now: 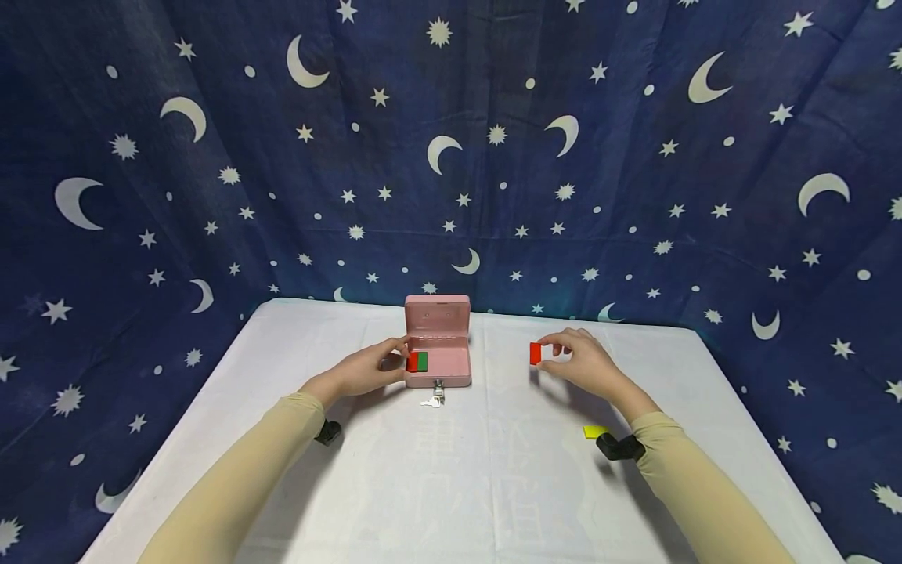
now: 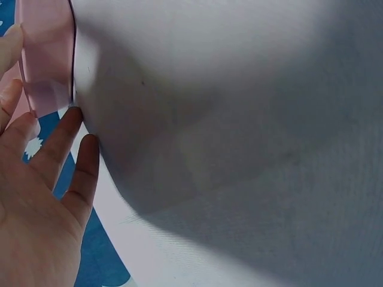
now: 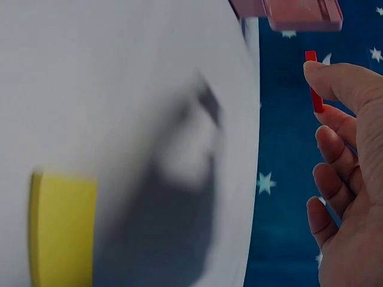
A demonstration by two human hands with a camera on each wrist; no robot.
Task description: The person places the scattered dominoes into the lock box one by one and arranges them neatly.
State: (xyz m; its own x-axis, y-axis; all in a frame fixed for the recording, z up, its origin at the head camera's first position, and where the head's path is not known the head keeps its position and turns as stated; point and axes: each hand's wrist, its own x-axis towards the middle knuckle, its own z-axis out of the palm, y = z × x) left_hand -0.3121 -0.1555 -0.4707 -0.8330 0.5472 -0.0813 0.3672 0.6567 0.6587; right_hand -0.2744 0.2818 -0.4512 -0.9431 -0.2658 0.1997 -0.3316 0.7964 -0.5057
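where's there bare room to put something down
Bare: white cloth between the pink box and the right hand, plus the near stretch between the sleeves; inside the box, right of the green block. Crowded: the box's left end, by the left hand; its front, by the keys.

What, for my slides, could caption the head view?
Right hand pinches a red block; left hand at an open pink box.

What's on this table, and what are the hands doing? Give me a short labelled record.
Left hand: at the left side of the pink box
Right hand: pinching a red block
Box: lid open
Inside: another red block beside a green block
Box front: silver key
Right of box: yellow block on the white-covered table
Backdrop: blue star-and-moon cloth
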